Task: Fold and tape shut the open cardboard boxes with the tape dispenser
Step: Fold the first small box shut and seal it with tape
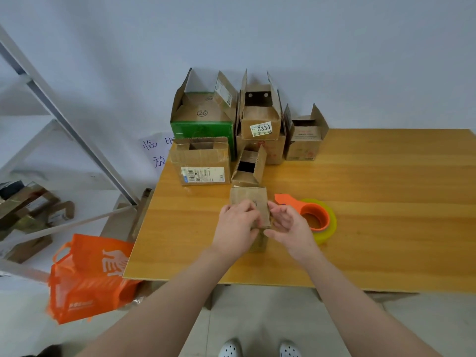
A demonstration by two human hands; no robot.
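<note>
Head view, left hand (238, 224), right hand (287, 224) hold box (248, 198), dispenser (315, 215) beside

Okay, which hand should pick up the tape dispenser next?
Right. The tape dispenser lies on the table just beyond the right hand. The left hand is across the small box from it and grips the box top, so it can probably hold the flaps down.

Small box (248, 199) on the table (386, 189), tape dispenser (319, 217) just right of it, other boxes (201, 161) behind.
</note>
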